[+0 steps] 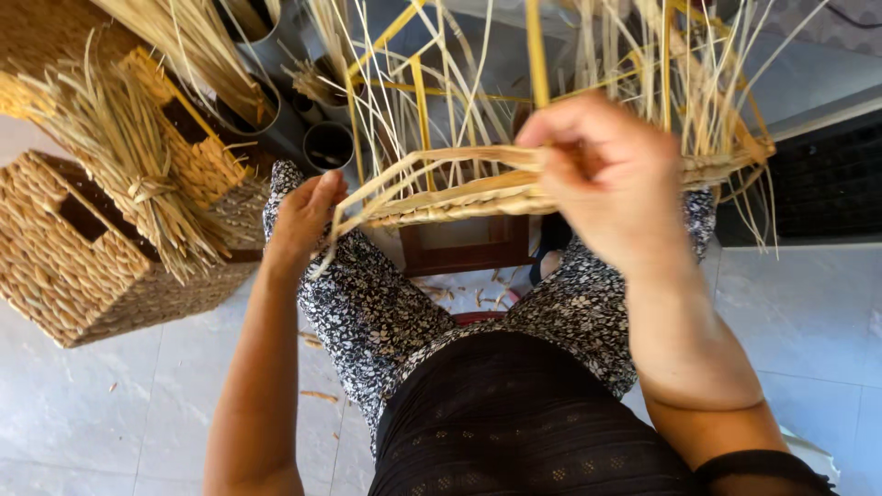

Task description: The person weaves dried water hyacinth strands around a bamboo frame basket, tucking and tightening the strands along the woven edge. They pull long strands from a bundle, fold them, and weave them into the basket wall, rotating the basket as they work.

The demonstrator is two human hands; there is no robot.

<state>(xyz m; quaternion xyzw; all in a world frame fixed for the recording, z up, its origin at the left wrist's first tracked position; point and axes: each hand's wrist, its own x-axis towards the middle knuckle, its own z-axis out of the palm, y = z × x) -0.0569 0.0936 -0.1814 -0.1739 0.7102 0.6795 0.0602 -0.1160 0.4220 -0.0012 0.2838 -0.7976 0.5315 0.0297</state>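
Your right hand (611,179) is clenched on the half-woven basket (514,188), held over your lap with its woven band running left to right and loose stakes pointing away from you. Your left hand (308,216) pinches a straw strand (363,197) at its left end. Beside your left knee, a finished wicker basket (83,266) on the floor carries a straw bundle (129,161).

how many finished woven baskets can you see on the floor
2. One woven basket sits on the floor at lower left; a second basket leans behind it under a straw bundle. More may lie hidden past the top-left edge.
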